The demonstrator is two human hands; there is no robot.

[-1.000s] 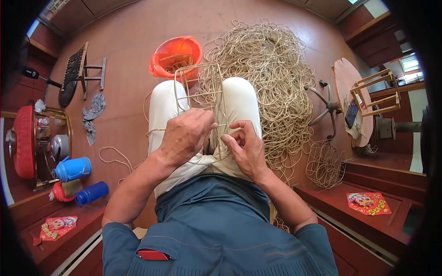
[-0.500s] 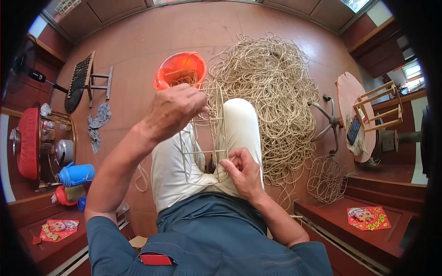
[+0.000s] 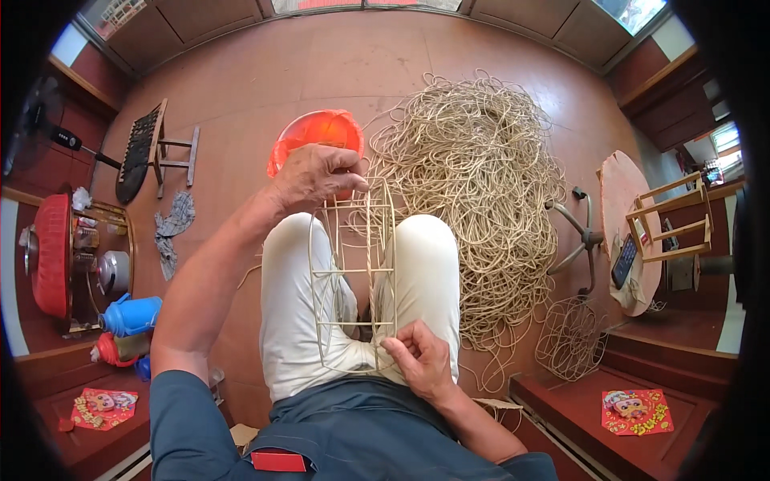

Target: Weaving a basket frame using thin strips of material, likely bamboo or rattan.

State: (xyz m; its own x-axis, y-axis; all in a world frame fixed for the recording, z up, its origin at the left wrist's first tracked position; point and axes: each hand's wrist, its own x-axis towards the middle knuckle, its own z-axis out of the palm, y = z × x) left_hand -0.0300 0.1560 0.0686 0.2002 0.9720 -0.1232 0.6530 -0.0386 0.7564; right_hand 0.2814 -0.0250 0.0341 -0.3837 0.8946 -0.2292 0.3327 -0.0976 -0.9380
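Observation:
A long, pale wire frame with several crossbars and rounded ends lies over my lap, between my white-trousered knees. Down its middle runs a twisted strand. My left hand is closed at the frame's far end, its fingertips pinching where the strand meets the frame; exactly which piece they grip is partly hidden. At the near right corner, my right hand pinches the frame's side with thumb and forefinger, the other fingers curled. Just beyond my left hand stands an orange-red bucket, lined with a bag.
A big heap of tan cord covers the floor ahead to the right. Beside it are a wire bundle and a round pink table bearing a small wooden stool. On the left are a grey cloth, a bench and a blue jug.
My left hand has moved away from me, toward the frame's far end. The frame now lies more fully in sight, while my right hand stays at its near right corner. The view has tilted up slightly.

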